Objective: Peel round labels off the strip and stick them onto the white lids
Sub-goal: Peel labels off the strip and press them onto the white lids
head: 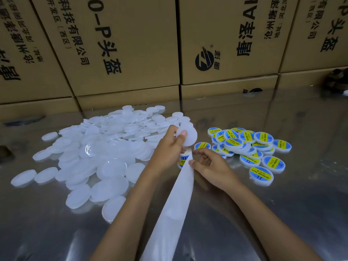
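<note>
My left hand (167,147) holds a bare white lid (189,135) between thumb and fingers, tilted up above the table. Under that hand the label strip (177,200) runs from the bottom edge up to the hands, and a blue and yellow round label (183,159) shows at its top end. My right hand (211,166) pinches the strip's right edge near the top with thumb and curled fingers. A heap of plain white lids (98,157) lies to the left. Labelled lids (250,147) are piled to the right.
Everything lies on a shiny metal table (282,213). A wall of stacked cardboard boxes (131,44) with black print closes off the far side. A dark object (337,80) sits at the far right by the boxes.
</note>
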### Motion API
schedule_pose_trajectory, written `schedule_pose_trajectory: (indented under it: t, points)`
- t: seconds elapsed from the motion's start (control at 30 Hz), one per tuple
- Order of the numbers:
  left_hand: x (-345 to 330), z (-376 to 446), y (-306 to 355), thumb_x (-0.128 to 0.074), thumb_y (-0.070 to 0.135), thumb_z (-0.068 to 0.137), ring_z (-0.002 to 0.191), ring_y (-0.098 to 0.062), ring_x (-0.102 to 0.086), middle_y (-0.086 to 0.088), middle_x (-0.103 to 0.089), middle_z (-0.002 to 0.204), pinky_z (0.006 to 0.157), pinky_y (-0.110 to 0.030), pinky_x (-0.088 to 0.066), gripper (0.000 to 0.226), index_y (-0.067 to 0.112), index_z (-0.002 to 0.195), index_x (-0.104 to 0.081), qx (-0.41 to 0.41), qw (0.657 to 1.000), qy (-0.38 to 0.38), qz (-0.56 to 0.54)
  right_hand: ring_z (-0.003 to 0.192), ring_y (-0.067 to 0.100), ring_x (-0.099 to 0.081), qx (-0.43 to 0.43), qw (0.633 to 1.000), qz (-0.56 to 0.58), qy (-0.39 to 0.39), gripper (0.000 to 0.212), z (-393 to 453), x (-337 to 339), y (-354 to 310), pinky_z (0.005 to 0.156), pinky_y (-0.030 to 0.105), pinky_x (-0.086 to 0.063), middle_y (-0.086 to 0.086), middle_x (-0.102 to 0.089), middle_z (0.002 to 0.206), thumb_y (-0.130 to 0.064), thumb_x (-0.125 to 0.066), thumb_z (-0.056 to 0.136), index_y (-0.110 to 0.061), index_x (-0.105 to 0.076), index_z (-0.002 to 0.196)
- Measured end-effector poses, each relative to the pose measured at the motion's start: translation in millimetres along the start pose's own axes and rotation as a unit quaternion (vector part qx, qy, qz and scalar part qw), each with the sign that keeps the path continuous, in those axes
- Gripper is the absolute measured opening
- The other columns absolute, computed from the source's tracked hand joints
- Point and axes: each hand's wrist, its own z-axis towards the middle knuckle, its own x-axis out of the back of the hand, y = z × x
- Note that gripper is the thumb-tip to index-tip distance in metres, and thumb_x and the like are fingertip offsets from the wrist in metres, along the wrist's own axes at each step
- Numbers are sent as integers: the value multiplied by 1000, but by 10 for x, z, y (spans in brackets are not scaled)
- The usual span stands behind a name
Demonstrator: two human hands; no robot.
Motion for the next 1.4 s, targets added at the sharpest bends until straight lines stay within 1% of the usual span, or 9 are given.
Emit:
schedule_pose_trajectory:
  t: [0.07,0.23,0.37,0.53,0.63,0.73,0.93,1.17,1.4]
  points:
    - [-15,-17,-32,-41,44,106,92,-23,-67,-6,-68,99,80,-45,-52,25,21,98,-43,-10,1000,-4,24,69,2,-48,13,1000,-13,1,34,-7,3,-33,75,20,-44,-4,-55,88,-25,-74,87,-26,-64,119]
    - [42,22,-180,-42,42,106,84,-7,-55,13,-56,88,72,-29,-44,21,26,92,-43,-3,1000,12,23,89,-10,-54,32,999,-34,0,40,-41,-28,-81,85,5,-40,-16,-56,105,-24,-76,85,-21,-65,123]
    - [4,9,-305,-46,35,106,98,-11,-62,14,-63,96,84,-29,-51,16,22,100,-53,59,984,57,-157,109,6,-60,29,999,-3,-22,36,-61,-98,-83,101,30,-48,-9,-63,113,-21,-79,82,-20,-68,116]
    - [68,18,-321,-48,33,105,94,-16,-65,14,-62,96,70,-23,-51,13,29,94,-53,76,970,183,-139,113,1,-58,20,998,26,-45,45,-64,-122,-34,101,26,-48,-9,-63,118,-20,-82,79,-25,-58,118]
    - [89,-5,-302,-52,26,104,80,-18,-75,-1,-71,98,59,-28,-59,13,24,93,-58,110,963,126,-211,116,4,-58,23,999,-13,-41,58,-53,-130,-13,100,27,-48,-7,-63,119,-26,-84,75,-27,-54,125]
    - [62,-23,-308,-56,26,102,97,-28,-71,-12,-68,106,86,-54,-59,15,14,92,-58,135,972,53,-185,117,5,-57,28,997,-47,-46,64,-61,-132,-6,101,33,-49,-6,-62,120,-32,-85,73,-29,-52,129]
    - [-35,-61,-309,-61,32,95,106,-39,-69,-22,-68,115,92,-51,-58,20,12,98,-61,137,958,5,-253,106,7,-58,23,999,-23,-42,70,-69,-112,-20,97,34,-51,-5,-60,111,-26,-90,68,-26,-53,128]
    - [-18,-14,-328,-53,17,103,77,-20,-76,-10,-69,100,59,-29,-59,10,9,100,-58,155,951,27,-265,78,7,-57,19,998,61,-14,27,-59,-124,-108,80,26,-53,3,-62,92,-24,-79,83,-18,-66,106]
    - [-18,-75,-253,-49,20,106,95,-36,-74,-21,-70,119,89,-48,-59,22,3,120,-53,169,943,-11,-285,77,-2,-51,50,998,-28,36,30,-77,-115,-84,71,8,-42,-2,-60,94,-19,-82,79,-13,-65,104]
